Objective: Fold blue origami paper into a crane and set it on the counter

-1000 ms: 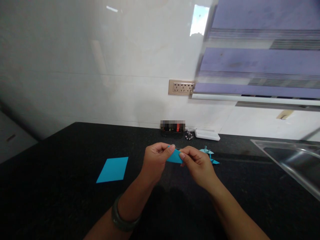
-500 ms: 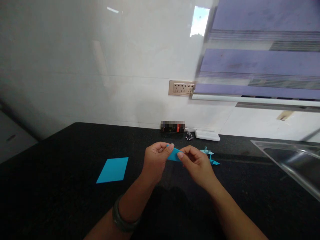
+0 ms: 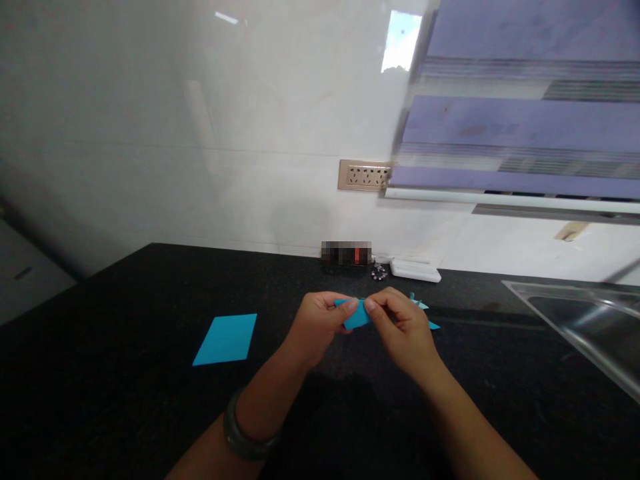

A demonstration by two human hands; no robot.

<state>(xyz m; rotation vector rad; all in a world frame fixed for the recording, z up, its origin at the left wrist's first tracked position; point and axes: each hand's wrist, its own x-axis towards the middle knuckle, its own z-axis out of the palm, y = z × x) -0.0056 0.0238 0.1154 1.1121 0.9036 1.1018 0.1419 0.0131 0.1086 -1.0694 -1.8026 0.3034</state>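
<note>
Between my two hands, above the dark countertop, is a small folded piece of blue paper. My left hand pinches its left part, thumb on top and fingers behind. At its upper right edge my right hand grips it between thumb and fingertips. A flat stack or sheet of blue paper lies on the counter to the left. Just behind my right hand, folded paper pieces, one pale blue and one brighter blue, are partly hidden.
The black countertop runs to a tiled wall. Against it stand a dark box, a small beaded item and a white tray-like object. A metal sink lies right; a purple striped blind hangs above.
Both hands have shifted slightly right, and the held paper has turned, its upper edge now more level. My left thumb has slid along it, closer to my right thumb.
</note>
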